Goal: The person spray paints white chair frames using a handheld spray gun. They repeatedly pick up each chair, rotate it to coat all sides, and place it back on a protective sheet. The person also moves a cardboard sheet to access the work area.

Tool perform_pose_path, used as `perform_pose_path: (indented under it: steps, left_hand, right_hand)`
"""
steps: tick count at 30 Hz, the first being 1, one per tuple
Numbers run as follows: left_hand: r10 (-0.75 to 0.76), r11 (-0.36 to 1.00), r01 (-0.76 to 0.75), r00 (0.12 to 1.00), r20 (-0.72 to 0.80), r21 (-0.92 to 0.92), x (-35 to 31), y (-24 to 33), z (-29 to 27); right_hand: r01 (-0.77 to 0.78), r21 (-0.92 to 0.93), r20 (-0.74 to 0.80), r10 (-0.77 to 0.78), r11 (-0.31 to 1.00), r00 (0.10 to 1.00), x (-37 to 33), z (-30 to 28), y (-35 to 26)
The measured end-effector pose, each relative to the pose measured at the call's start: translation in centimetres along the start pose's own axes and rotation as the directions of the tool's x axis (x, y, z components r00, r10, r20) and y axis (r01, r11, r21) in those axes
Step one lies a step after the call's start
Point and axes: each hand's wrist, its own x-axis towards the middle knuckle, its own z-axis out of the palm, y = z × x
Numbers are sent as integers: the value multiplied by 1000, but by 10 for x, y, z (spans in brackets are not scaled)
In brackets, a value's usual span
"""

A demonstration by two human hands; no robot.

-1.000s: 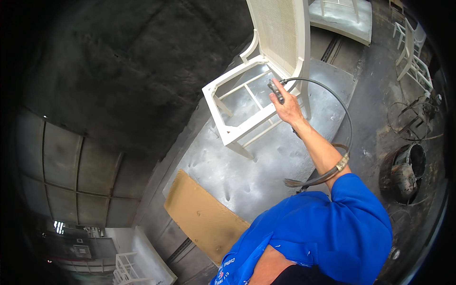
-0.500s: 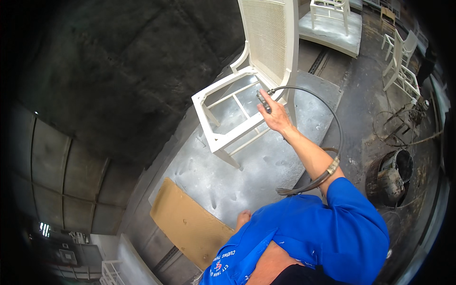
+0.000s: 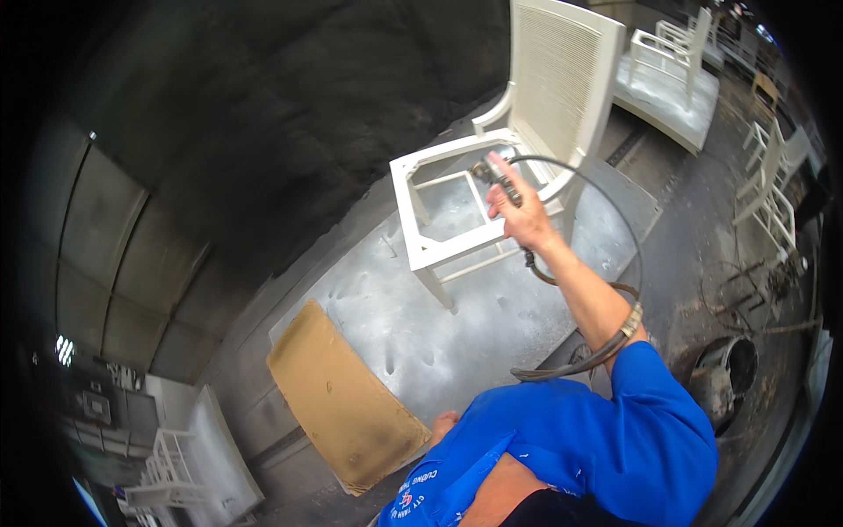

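My right hand (image 3: 527, 215) is closed around a metal spray gun (image 3: 498, 178), its head over the open seat frame of a white chair (image 3: 421, 255). A dark hose (image 3: 619, 215) runs from the gun in a loop and wraps past my right forearm. The chair stands upright, with a slatted or woven-looking back panel, on a paint-dusted grey platform (image 3: 351, 290). Low down beside my blue shirt, a small part of my left hand (image 3: 445, 425) shows. The shirt hides most of it, and its fingers cannot be made out.
A brown cardboard sheet (image 3: 342, 400) lies on the platform's near left edge. More white chairs stand at the far right (image 3: 667, 57) and lower left (image 3: 167, 474). A dark, paint-stained bucket (image 3: 729, 373) sits to the right. A dark wall (image 3: 263, 132) borders the far left.
The view has shifted, so the chair appears farther right. My right hand has tilted the spray gun, and its head now shows more clearly over the seat opening. The left hand looks much the same.
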Motion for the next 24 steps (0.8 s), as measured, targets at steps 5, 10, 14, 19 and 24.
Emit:
perform_pose_path:
  steps: [5, 10, 14, 19, 24]
  left_hand:
    - [433, 870, -491, 733, -524, 31, -69, 171, -120]
    - [813, 14, -697, -409, -414, 717, -346, 409, -224]
    - [543, -621, -330, -835, 87, 711, -542, 520, -203]
    - [628, -301, 322, -642, 441, 898, -614, 539, -188]
    - [639, -339, 280, -632, 438, 898, -592, 538, -194]
  right_hand:
    - [325, 128, 48, -334, 937, 941, 39, -14, -111]
    - [502, 209, 123, -531, 839, 838, 72, -16, -218]
    - [568, 156, 101, -585, 808, 805, 81, -8, -269]
    - [603, 127, 160, -616, 788, 771, 74, -1, -312]
    - [481, 78, 74, -487, 873, 870, 44, 12, -341]
